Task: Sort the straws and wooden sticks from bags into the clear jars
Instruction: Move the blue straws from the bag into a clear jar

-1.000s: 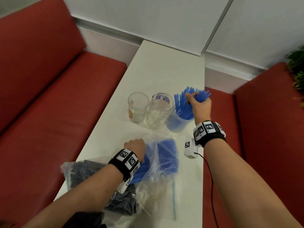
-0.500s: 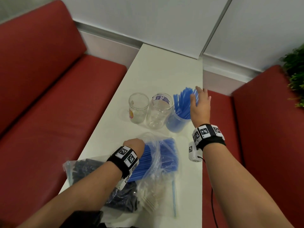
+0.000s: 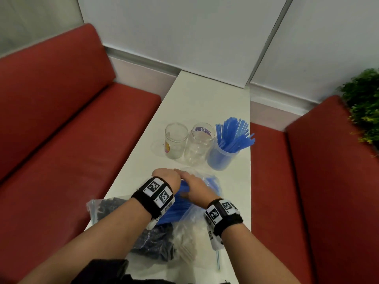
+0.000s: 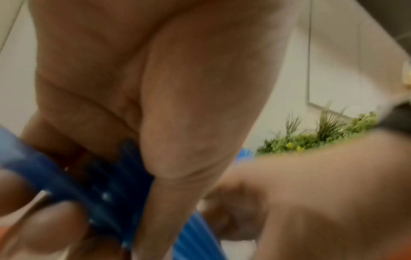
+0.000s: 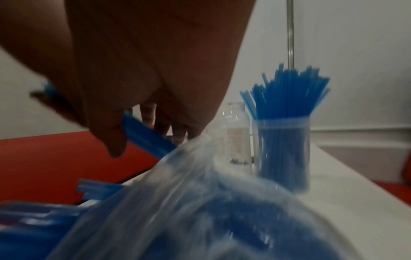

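Observation:
A clear bag [image 3: 209,187] of blue straws [image 3: 182,203] lies near me on the white table [image 3: 205,103]. My left hand [image 3: 166,177] grips a bundle of these straws [image 4: 106,193] at the bag's mouth, its fingers [image 4: 44,225] curled round them. My right hand [image 3: 192,186] lies over the same bundle, fingers stretched toward the left hand. Its thumb [image 5: 113,140] is on one side of the straws [image 5: 144,137], and no closed grip shows. Behind stand two empty clear jars [image 3: 176,140] [image 3: 200,146] and a third jar [image 3: 221,158] full of upright blue straws.
A bag of black straws [image 3: 108,210] lies under my left forearm. A bag of pale sticks [image 3: 190,240] sits beneath my right wrist. Red benches [image 3: 61,130] [image 3: 328,181] flank the narrow table, and a green plant [image 3: 365,103] stands at the far right.
My right hand let go of the straws in the third jar and came back down to the bag beside my left hand. The left hand stayed on the bundle.

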`<move>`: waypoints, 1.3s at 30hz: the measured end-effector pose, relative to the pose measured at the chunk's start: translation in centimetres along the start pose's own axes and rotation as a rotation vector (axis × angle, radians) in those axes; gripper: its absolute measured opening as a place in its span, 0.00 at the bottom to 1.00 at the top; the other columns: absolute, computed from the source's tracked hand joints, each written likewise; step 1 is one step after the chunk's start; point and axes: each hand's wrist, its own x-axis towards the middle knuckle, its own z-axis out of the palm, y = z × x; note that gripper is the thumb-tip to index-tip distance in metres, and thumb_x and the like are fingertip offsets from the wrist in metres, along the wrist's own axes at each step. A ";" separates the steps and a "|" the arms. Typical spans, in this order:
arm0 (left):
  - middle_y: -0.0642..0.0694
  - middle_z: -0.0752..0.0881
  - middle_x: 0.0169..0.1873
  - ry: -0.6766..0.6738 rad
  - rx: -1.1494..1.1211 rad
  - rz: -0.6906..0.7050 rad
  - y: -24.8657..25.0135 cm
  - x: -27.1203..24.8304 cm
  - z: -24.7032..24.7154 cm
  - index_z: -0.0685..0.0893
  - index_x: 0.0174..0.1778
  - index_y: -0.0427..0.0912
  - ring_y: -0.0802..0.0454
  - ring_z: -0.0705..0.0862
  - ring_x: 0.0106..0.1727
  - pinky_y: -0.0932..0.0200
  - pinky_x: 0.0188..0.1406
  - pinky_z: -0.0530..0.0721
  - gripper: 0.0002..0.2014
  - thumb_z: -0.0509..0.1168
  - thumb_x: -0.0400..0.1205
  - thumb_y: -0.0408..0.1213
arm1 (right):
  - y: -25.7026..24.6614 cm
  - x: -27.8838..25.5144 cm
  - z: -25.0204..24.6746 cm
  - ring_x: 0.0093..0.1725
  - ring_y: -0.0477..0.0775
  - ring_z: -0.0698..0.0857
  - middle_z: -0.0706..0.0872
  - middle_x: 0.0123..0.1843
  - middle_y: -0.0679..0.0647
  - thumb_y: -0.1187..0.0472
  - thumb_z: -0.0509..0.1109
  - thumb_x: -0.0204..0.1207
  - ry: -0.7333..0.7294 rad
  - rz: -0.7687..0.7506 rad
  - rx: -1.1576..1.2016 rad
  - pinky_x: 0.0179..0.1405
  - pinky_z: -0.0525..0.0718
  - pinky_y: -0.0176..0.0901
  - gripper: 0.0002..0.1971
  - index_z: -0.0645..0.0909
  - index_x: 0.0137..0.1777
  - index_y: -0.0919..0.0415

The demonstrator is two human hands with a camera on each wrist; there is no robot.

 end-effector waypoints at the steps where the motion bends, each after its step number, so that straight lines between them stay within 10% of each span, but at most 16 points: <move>1: 0.46 0.84 0.66 0.029 -0.013 0.015 -0.1 -0.8 -0.7 0.83 0.68 0.42 0.49 0.83 0.67 0.55 0.60 0.80 0.14 0.59 0.88 0.35 | 0.1 0.0 0.8 0.75 0.53 0.77 0.81 0.76 0.55 0.67 0.76 0.75 0.029 0.007 0.020 0.79 0.69 0.48 0.33 0.73 0.80 0.56; 4: 0.42 0.84 0.66 0.131 0.049 0.086 0.0 -3.4 -3.1 0.83 0.68 0.40 0.43 0.82 0.68 0.50 0.62 0.80 0.15 0.57 0.88 0.35 | -0.2 0.5 1.8 0.48 0.53 0.83 0.90 0.49 0.61 0.67 0.74 0.76 0.190 0.049 0.069 0.52 0.77 0.46 0.04 0.86 0.49 0.63; 7: 0.42 0.86 0.56 0.188 0.150 0.148 0.3 -5.9 -6.4 0.85 0.58 0.38 0.43 0.86 0.57 0.47 0.53 0.83 0.10 0.62 0.85 0.33 | -1.0 0.8 1.6 0.24 0.37 0.74 0.78 0.20 0.42 0.70 0.71 0.77 0.265 0.065 0.226 0.29 0.72 0.32 0.24 0.80 0.21 0.48; 10: 0.49 0.84 0.36 0.381 0.027 0.282 -0.5 -7.7 -9.4 0.85 0.43 0.42 0.52 0.80 0.32 0.58 0.28 0.72 0.14 0.66 0.82 0.50 | -2.2 0.5 0.6 0.25 0.39 0.80 0.82 0.21 0.45 0.70 0.72 0.79 0.390 -0.029 0.463 0.32 0.81 0.35 0.22 0.82 0.27 0.47; 14: 0.52 0.82 0.28 0.633 -0.240 0.471 -0.5 -7.5 -10.5 0.87 0.38 0.47 0.54 0.81 0.34 0.54 0.36 0.77 0.22 0.59 0.85 0.59 | -4.2 -0.2 -0.9 0.22 0.43 0.79 0.81 0.20 0.49 0.64 0.71 0.76 0.451 -0.069 0.568 0.29 0.77 0.38 0.15 0.77 0.28 0.57; 19: 0.54 0.91 0.43 0.916 -1.500 0.653 -1.1 -6.5 -10.3 0.90 0.47 0.48 0.59 0.89 0.48 0.66 0.52 0.83 0.14 0.61 0.88 0.47 | -7.2 -2.4 -5.4 0.25 0.48 0.72 0.74 0.23 0.49 0.57 0.74 0.83 0.507 -0.144 0.704 0.29 0.73 0.39 0.18 0.75 0.32 0.57; 21: 0.48 0.91 0.40 0.759 -1.765 0.474 -1.7 -5.0 -9.5 0.89 0.46 0.41 0.55 0.89 0.44 0.55 0.54 0.84 0.17 0.57 0.90 0.43 | -8.9 -3.6 -8.4 0.26 0.50 0.72 0.73 0.24 0.50 0.53 0.76 0.81 0.584 -0.214 0.790 0.29 0.74 0.40 0.18 0.76 0.32 0.54; 25: 0.36 0.87 0.54 -0.164 -1.941 0.286 -0.7 -2.4 -5.8 0.82 0.65 0.31 0.40 0.86 0.58 0.42 0.69 0.79 0.26 0.55 0.89 0.53 | -11.5 -4.9 -12.5 0.25 0.52 0.73 0.74 0.25 0.51 0.48 0.78 0.79 0.664 -0.386 0.940 0.32 0.78 0.45 0.20 0.75 0.30 0.49; 28: 0.35 0.87 0.50 -0.503 -2.339 0.254 1.0 -1.6 -4.1 0.82 0.58 0.29 0.36 0.87 0.57 0.39 0.70 0.79 0.21 0.60 0.88 0.49 | -11.3 -4.7 -12.2 0.26 0.53 0.74 0.75 0.25 0.52 0.50 0.77 0.80 0.693 -0.385 0.928 0.34 0.78 0.46 0.19 0.75 0.31 0.51; 31: 0.37 0.84 0.50 -0.564 -2.490 0.279 2.0 -1.2 -4.1 0.82 0.56 0.31 0.41 0.86 0.53 0.46 0.64 0.85 0.14 0.61 0.88 0.41 | -10.4 -4.6 -10.9 0.29 0.55 0.76 0.76 0.27 0.55 0.52 0.78 0.79 0.680 -0.325 0.886 0.35 0.79 0.46 0.18 0.76 0.31 0.53; 34: 0.37 0.84 0.34 -0.541 -2.463 0.182 2.3 -0.5 -3.8 0.81 0.46 0.29 0.46 0.89 0.35 0.53 0.37 0.92 0.11 0.61 0.87 0.35 | -9.5 -4.6 -10.8 0.32 0.56 0.79 0.79 0.29 0.57 0.52 0.79 0.78 0.685 -0.314 0.837 0.39 0.82 0.48 0.15 0.79 0.34 0.54; 39: 0.43 0.80 0.26 -0.632 -2.329 0.068 2.6 0.6 -2.0 0.80 0.40 0.37 0.56 0.79 0.17 0.68 0.10 0.76 0.13 0.62 0.87 0.42 | -8.0 -4.0 -9.6 0.32 0.56 0.79 0.79 0.28 0.56 0.51 0.78 0.79 0.651 -0.223 0.834 0.42 0.81 0.50 0.17 0.78 0.32 0.52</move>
